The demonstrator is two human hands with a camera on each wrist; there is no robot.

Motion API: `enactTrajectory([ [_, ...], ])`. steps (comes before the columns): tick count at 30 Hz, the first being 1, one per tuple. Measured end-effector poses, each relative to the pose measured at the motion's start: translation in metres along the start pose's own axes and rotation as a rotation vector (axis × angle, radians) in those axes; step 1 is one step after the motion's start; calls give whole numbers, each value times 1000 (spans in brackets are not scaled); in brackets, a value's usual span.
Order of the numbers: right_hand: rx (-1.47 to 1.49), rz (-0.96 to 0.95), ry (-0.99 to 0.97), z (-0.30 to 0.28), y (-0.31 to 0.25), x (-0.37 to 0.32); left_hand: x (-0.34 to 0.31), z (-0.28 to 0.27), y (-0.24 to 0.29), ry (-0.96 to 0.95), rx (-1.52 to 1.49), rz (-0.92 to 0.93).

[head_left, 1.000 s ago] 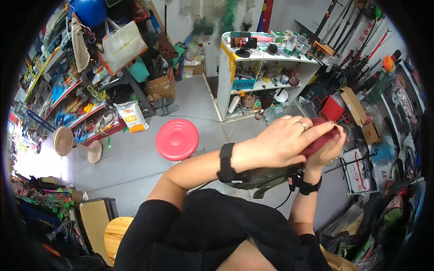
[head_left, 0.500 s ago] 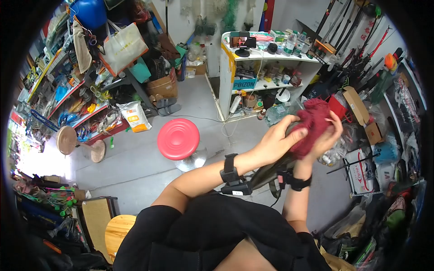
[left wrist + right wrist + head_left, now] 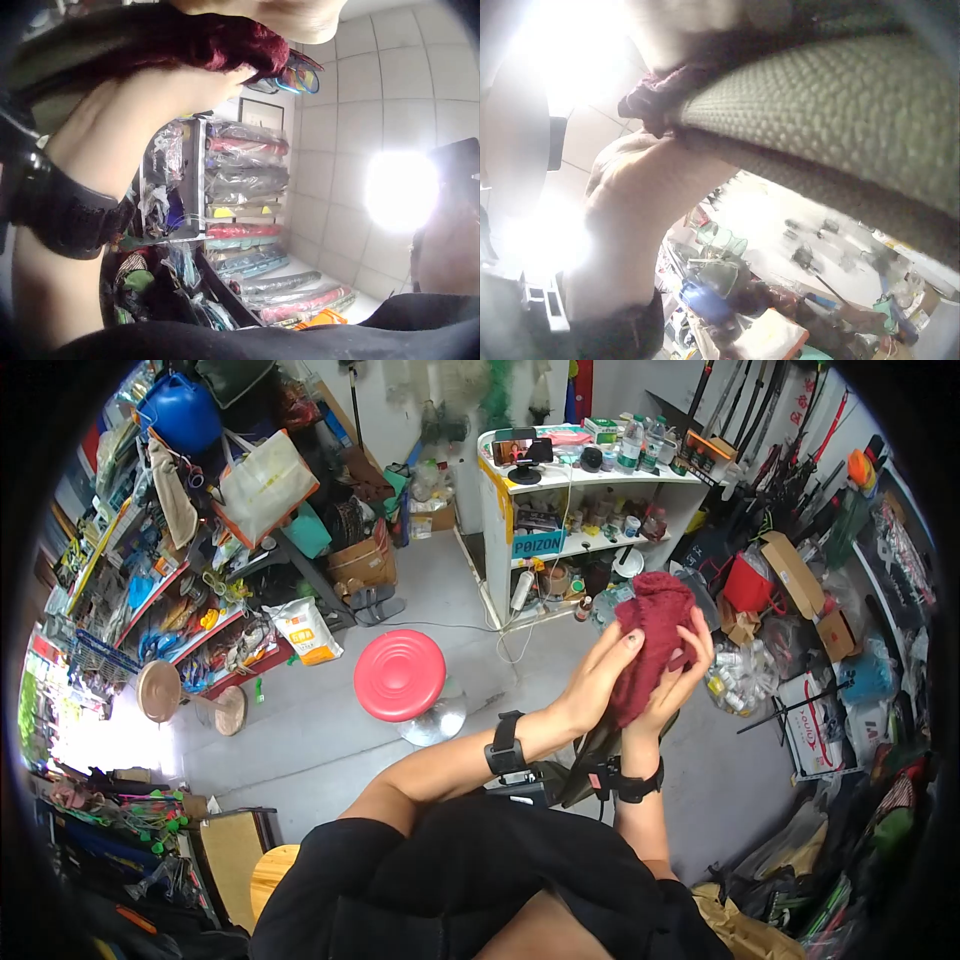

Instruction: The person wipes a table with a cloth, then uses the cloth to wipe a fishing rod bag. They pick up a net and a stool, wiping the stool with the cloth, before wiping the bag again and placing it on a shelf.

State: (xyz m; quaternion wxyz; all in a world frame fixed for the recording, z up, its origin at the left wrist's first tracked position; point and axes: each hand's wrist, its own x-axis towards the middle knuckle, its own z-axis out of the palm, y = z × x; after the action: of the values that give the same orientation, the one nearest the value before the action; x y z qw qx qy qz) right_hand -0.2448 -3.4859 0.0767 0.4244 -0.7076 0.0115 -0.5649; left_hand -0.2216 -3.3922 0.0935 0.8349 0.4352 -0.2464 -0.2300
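The left hand (image 3: 583,698) gripped one side of a dark red cloth (image 3: 650,645), its thumb against the fabric, while the right hand (image 3: 668,698) curled its fingers round the other side. The bunched cloth was held up in the air, to the right of the red stool (image 3: 400,675). An olive, bumpy-textured material (image 3: 840,112) reached toward the cloth; whether the two were joined could not be told. Beyond the stool and to its right stood a white shelf unit (image 3: 495,545); left of the stool sat a white-and-orange bag (image 3: 303,630).
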Motion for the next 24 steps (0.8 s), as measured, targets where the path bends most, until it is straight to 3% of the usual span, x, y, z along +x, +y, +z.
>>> enactTrajectory([
  [3,53,3,87,5,1,9,-2,-9,10,-192,-250,-60],
  [6,19,-33,139,3,-3,20,-2,-12,8,-305,-285,-74],
  [8,173,53,175,4,-5,25,-3,-12,10,-320,-264,-127],
  [9,348,184,170,1,-2,26,-4,-13,9,-352,-130,-89],
  [11,510,269,124,-7,6,28,-5,-12,5,-388,16,-42],
  [12,673,357,78,-10,10,29,-5,-10,0,-389,14,-40],
  [14,767,419,19,-13,16,30,-5,-4,-11,-308,307,45],
  [16,799,437,-28,-12,22,32,-1,3,-15,-240,313,31],
  [19,787,419,-53,-6,30,31,2,3,-16,-144,-1,19],
  [21,788,415,-64,-3,36,18,5,-4,-12,-130,92,89],
  [24,930,774,138,-5,38,-32,5,-17,-10,-99,246,188],
])
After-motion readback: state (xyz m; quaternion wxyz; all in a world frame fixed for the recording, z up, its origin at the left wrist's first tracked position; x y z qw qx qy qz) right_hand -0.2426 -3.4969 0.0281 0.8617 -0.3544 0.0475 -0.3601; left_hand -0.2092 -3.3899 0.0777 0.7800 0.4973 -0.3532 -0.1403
